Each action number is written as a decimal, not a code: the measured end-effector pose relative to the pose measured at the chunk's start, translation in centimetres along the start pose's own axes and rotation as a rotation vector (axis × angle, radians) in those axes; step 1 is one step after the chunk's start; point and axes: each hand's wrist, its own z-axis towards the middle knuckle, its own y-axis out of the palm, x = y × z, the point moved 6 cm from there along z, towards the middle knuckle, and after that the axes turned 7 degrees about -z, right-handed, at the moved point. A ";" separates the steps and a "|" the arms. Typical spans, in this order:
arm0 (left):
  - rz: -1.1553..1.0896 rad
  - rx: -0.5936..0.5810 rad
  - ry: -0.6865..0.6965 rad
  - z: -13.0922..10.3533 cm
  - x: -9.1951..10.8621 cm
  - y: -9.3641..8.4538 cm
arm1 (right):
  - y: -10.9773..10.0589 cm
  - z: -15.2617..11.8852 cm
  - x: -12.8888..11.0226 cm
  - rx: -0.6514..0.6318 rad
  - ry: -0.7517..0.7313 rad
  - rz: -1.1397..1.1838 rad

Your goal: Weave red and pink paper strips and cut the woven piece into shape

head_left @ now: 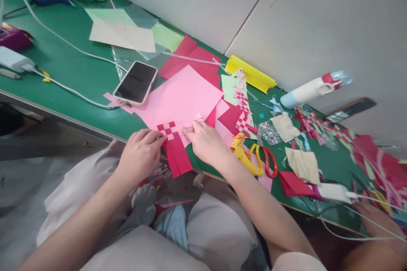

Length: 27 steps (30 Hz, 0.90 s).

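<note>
A small woven paper piece, checked in red and pink, lies near the table edge. Its long uncut-looking red strips hang over that edge. My left hand is closed, pinching the left side of the weave between thumb and fingertips. To the right of the weave, my right hand has its fingers bent together over the pink paper strips; the exact grip is partly hidden. Just behind both hands is a large pink paper sheet, with red sheets under its far side.
A phone on a cable rests at the sheet's left. Yellow-handled scissors and orange-handled scissors are beside my right forearm. A white bottle leans by the wall. Another person's hand is at far right.
</note>
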 end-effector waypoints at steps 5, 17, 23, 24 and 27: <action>0.020 0.001 -0.024 -0.2 0.0 0.1 | -0.1 0.2 -0.7 -0.025 0.005 -0.043; 0.022 0.040 -0.011 -0.7 0.5 0.1 | 0.1 0.5 -1.0 -0.012 -0.016 0.012; 0.002 0.038 -0.018 -0.9 0.4 0.1 | 0.1 0.5 -1.5 0.022 -0.056 0.007; -0.007 0.045 -0.016 -1.0 0.3 0.1 | 0.1 0.5 -1.7 0.014 -0.059 -0.006; -0.056 0.084 -0.006 -1.2 0.2 0.1 | -0.1 0.7 -2.1 -0.011 -0.051 -0.026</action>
